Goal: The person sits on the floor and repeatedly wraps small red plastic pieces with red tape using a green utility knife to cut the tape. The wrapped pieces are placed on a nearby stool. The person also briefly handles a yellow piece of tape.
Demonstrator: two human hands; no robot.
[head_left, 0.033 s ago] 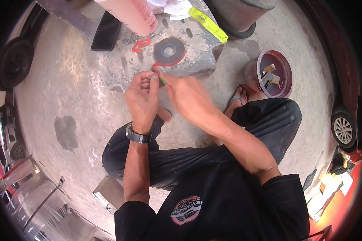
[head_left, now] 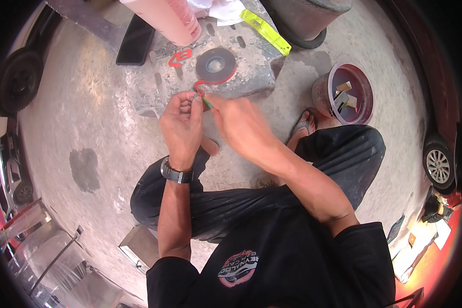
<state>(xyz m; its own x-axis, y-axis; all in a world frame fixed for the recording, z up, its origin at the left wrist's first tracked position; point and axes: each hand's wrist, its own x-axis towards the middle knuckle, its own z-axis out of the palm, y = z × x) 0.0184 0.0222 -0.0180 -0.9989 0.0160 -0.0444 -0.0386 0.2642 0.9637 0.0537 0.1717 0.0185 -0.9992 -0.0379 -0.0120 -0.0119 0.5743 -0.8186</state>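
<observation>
My left hand is closed, thumb and fingertips pinched together where the loose end of a red-backed tape comes in. A small greyish piece may be between those fingertips, but it is too small to make out. My right hand, slightly blurred, is closed round a small thin tool with a green part, its tip close to the left fingertips. Just beyond both hands the dark tape roll lies flat on a worn grey stand, its red strip still joined to it. Red and grey emblem letters lie left of the roll.
On the stand are a black phone, a pink-white bottle, white cloth and a yellow-green plastic tool. A bucket of liquid with blocks stands right, a dark container behind. Cars are at both sides.
</observation>
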